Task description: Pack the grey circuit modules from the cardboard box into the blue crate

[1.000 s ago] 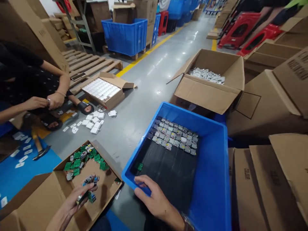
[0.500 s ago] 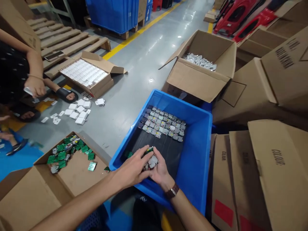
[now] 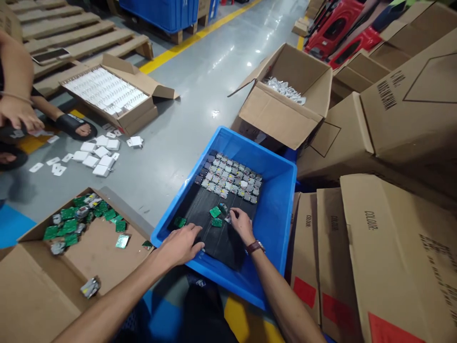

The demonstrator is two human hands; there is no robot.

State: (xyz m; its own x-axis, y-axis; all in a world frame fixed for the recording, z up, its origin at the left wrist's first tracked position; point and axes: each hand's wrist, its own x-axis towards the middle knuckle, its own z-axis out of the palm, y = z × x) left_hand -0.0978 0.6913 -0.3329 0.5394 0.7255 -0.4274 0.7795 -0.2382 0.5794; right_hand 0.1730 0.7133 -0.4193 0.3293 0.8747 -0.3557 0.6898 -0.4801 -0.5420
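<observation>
Over the near left edge of a blue plastic bin (image 3: 282, 164), my left hand (image 3: 182, 244) is open, its fingers apart with nothing in them. My right hand (image 3: 242, 226) is inside the bin, thumb and fingertips pinched on a small circuit board (image 3: 227, 218), partly covered by the fingers. Loose green circuit boards (image 3: 216, 222) lie beside it on a black sheet (image 3: 224, 245). Another green board (image 3: 179, 222) rests near the bin's left wall. Toward the far end, grey-faced circuit boards (image 3: 228, 177) sit in close rows.
An open cardboard box (image 3: 110, 267) at left holds green boards and grey pieces. White cases (image 3: 103, 164) are scattered on the floor by another person's foot (image 3: 84, 129). A box of white parts (image 3: 293, 119) stands beyond the bin; tall cartons (image 3: 332, 247) line the right side.
My hands have come apart from around a clump of boards. Several boards now lie on the black sheet, and my left hand has drawn back left. The view has shifted somewhat.
</observation>
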